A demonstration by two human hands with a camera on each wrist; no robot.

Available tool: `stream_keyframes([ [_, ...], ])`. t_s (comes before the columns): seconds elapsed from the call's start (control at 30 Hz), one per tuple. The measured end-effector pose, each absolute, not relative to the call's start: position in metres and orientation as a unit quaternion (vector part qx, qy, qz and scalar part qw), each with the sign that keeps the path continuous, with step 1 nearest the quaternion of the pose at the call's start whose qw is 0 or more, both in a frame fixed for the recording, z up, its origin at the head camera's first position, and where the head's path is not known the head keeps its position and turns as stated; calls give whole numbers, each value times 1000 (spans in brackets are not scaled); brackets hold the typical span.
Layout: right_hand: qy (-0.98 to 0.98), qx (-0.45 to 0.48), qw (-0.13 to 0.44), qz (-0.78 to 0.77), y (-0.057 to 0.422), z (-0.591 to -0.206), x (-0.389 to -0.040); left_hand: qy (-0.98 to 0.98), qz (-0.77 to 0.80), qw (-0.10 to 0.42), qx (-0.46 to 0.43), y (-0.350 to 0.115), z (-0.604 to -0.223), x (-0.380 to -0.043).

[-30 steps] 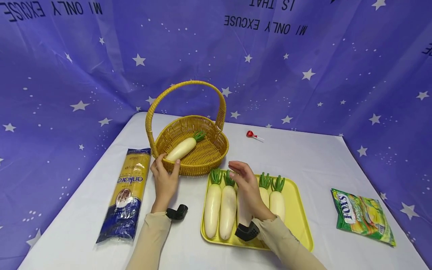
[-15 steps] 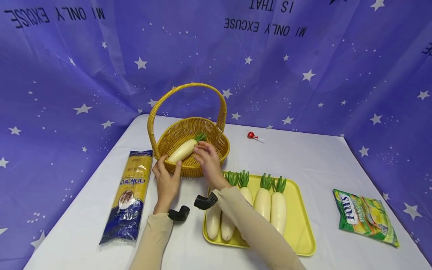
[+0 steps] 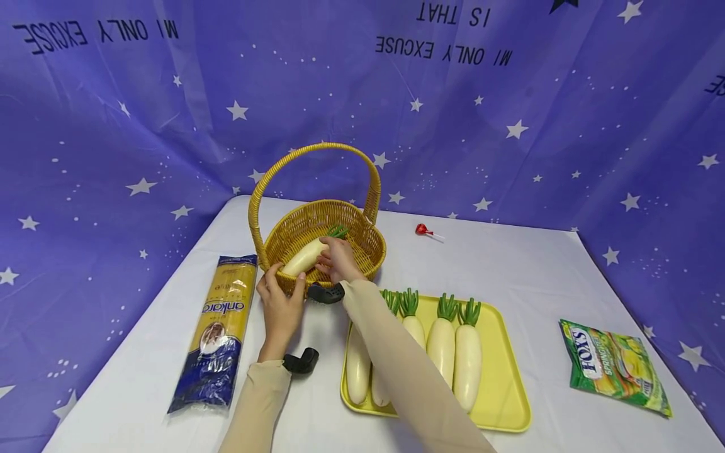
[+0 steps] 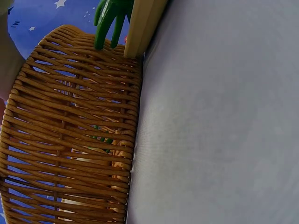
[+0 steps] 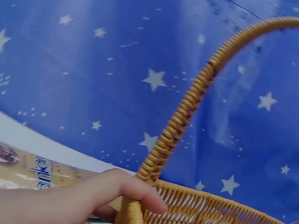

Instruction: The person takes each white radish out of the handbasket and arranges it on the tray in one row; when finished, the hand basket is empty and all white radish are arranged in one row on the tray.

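Note:
In the head view, a white radish (image 3: 306,257) with green leaves lies in the yellow wicker basket (image 3: 370,238), tilted toward its left front rim. My right hand (image 3: 340,259) reaches over the front rim and grips the radish near its leafy end. My left hand (image 3: 281,309) holds the rim beside the handle's left base, with the thumb outside. The right wrist view shows a finger (image 5: 152,200) of that left hand hooked over the rim. Woven basket side (image 4: 70,121) fills much of the left wrist view. Below the right forearm, several white radishes (image 3: 467,365) lie on a yellow tray (image 3: 510,390).
Left of the basket lies a blue and yellow ankara pasta packet (image 3: 218,330). A red lollipop (image 3: 421,230) is at the back, and a green Fox's candy bag (image 3: 614,365) lies far right. The basket handle (image 3: 317,146) arches above the right hand.
My right hand has moved from above the tray, left and forward into the basket, and now takes hold of the radish there. My left hand stays on the rim.

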State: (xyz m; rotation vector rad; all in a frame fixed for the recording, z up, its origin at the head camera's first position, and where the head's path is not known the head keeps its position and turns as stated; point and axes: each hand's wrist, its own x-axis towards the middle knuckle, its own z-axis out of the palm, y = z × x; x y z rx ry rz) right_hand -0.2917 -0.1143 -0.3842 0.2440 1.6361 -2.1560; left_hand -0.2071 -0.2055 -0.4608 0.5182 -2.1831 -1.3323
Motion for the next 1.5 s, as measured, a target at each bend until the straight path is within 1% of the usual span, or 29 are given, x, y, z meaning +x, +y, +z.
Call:
stream_keyframes([
  [0.13,609,96,197,-763,-121,-389,-295,-808,-490,264,195,-207,-460,-206],
  [0.23,647,77,176,-737,-125,-392,-296,-808,-492,257,197,-207,-459,-205],
  [0.37,710,41,177,-680,-126,-395,-298,-810,-494,248,195,-206,-459,-205],
  [0.63,786,-36,273,-554,-128,-402,-307,-811,-491,255,191,-205,-461,-206],
  [0.73,803,-66,286,-519,-129,-403,-309,-812,-489,256,190,-206,-461,-206],
  [0.93,825,-101,266,-489,-132,-403,-309,-815,-488,249,189,-206,-460,-206],
  [1.1,818,-93,246,-512,-134,-403,-305,-813,-487,254,191,-206,-460,-206],
  [1.3,835,-65,201,-509,-136,-403,-302,-814,-482,260,192,-206,-460,-206],
  [1.37,845,-68,203,-490,-137,-402,-302,-814,-481,263,190,-207,-460,-207],
  [1.5,849,-86,226,-471,-136,-402,-303,-816,-481,261,186,-207,-461,-207],
])
